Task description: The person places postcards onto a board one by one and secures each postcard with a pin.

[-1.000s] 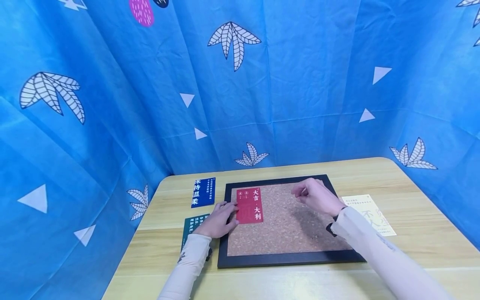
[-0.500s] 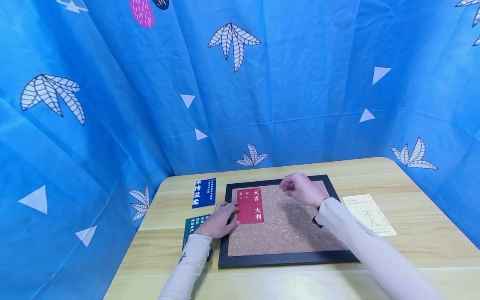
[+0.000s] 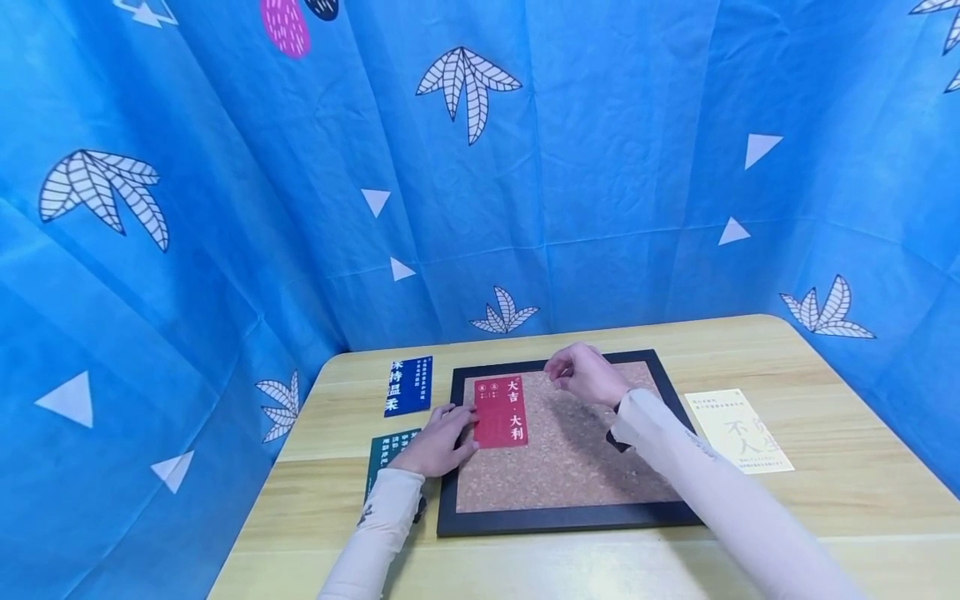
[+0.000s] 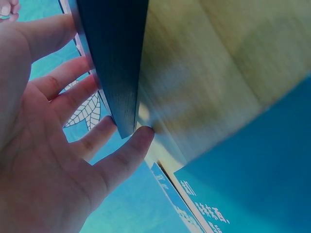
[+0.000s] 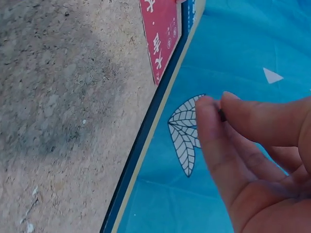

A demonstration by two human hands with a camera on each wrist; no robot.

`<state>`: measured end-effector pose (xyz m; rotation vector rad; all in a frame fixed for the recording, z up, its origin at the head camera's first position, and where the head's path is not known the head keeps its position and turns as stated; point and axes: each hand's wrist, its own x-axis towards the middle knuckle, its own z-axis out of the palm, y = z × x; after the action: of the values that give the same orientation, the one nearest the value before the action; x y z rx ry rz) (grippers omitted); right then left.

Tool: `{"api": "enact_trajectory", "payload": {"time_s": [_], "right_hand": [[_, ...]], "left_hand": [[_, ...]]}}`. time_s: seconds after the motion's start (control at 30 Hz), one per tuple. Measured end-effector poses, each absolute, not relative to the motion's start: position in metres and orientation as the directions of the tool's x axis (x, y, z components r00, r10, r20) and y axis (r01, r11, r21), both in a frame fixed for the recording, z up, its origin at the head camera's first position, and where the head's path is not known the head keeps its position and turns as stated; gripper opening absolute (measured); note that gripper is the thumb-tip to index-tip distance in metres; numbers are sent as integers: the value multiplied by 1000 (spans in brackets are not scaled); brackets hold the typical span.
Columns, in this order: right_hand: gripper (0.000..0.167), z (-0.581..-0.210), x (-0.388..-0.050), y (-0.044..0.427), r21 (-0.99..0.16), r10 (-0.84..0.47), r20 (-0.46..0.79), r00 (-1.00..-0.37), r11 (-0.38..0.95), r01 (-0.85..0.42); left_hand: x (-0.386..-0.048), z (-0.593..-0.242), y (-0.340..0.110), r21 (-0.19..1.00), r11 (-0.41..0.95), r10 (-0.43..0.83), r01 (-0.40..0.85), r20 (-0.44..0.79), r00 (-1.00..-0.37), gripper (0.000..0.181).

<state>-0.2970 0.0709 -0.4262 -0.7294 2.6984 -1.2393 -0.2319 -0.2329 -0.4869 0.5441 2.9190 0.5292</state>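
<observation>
A red card (image 3: 500, 417) with white characters lies on the left part of a cork board (image 3: 540, 479) in a black frame. My left hand (image 3: 435, 442) rests over the board's left edge, its spread fingertips at the card's left side. The left wrist view has this hand's fingers (image 4: 73, 99) loosely extended along the black frame (image 4: 114, 63). Above the board, to the right of the card's top edge, hovers my right hand (image 3: 588, 377). Its thumb and forefinger pinch a small dark object (image 5: 222, 115), mostly hidden between the fingertips.
A blue card (image 3: 408, 386) and a dark green card (image 3: 381, 454), partly covered by my left arm, lie left of the board. Right of it lies a pale yellow card (image 3: 738, 429). A blue patterned curtain (image 3: 600, 167) hangs behind the wooden table (image 3: 840, 417).
My right hand has moved left over the board, closer to the red card's upper right corner. The left hand and the red card have stayed in place.
</observation>
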Motion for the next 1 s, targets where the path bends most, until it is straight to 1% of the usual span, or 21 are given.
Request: {"api": "enact_trajectory", "payload": {"time_s": [0.2, 0.37, 0.63, 0.77, 1.0], "right_hand": [[15, -435, -306, 63, -758, -426, 88, -900, 558, -339], [16, -440, -311, 60, -745, -411, 79, -908, 581, -328], [13, -444, -314, 58, -748, -371, 19, -928, 611, -260], [15, -445, -316, 55, -742, -363, 28, -931, 617, -263], [15, -449, -321, 51, -735, -367, 78, -927, 607, -302]], "left_hand": [[-234, -488, -234, 357, 870, 381, 339, -51, -923, 50], [-236, -490, -235, 356, 872, 378, 337, -51, -924, 51], [-238, -490, -236, 355, 873, 376, 335, -52, -925, 51], [-237, -488, -235, 364, 870, 376, 333, -53, -925, 51], [-236, -486, -236, 358, 875, 370, 325, -65, -927, 53]]}}
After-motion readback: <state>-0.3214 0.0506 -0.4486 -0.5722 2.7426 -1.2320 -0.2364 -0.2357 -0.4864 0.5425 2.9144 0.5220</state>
